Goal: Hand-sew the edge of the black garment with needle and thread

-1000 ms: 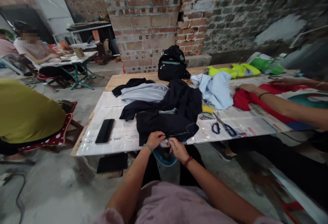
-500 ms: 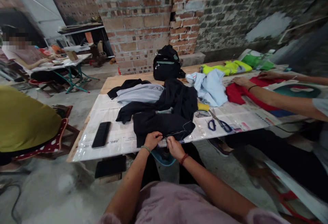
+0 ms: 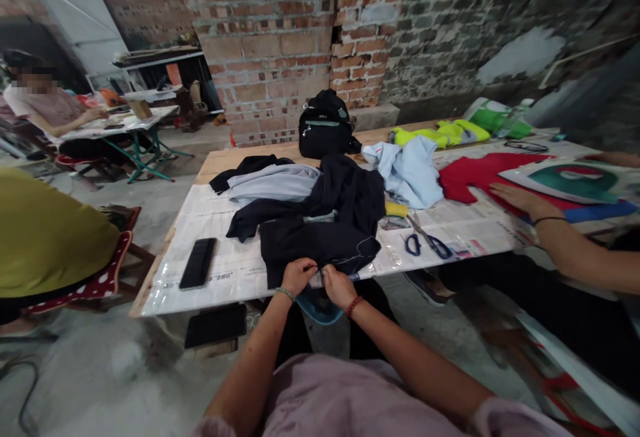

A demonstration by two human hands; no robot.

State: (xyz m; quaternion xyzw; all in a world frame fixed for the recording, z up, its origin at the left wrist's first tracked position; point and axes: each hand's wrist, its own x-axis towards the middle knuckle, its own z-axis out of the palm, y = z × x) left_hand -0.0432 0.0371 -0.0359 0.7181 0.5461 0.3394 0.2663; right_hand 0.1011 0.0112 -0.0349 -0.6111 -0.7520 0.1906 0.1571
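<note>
At the table's near edge, a black garment (image 3: 315,244) lies folded in front of me. My left hand (image 3: 299,274) is closed, its thumb and fingers pinching the garment's near edge. Close beside it, my right hand (image 3: 339,288) is pinched shut at the same edge. What sits between its fingertips is too small to make out. A pale thread (image 3: 361,252) loops over the right part of the black cloth. Blue-handled scissors (image 3: 426,240) lie to the right, with a yellow spool (image 3: 396,209) near their blades.
A phone (image 3: 199,262) lies on the left of the newspaper-covered table (image 3: 173,250). Behind are a grey garment (image 3: 277,180), a black backpack (image 3: 326,124) and a light blue garment (image 3: 407,167). On the right, a co-worker's hand (image 3: 517,198) touches a red garment (image 3: 465,174) beside an iron (image 3: 575,180).
My right hand has shifted slightly left, closer to my left hand, which stays in place. The co-worker's arms have drawn back to the right, and the iron now stands further left on the red garment.
</note>
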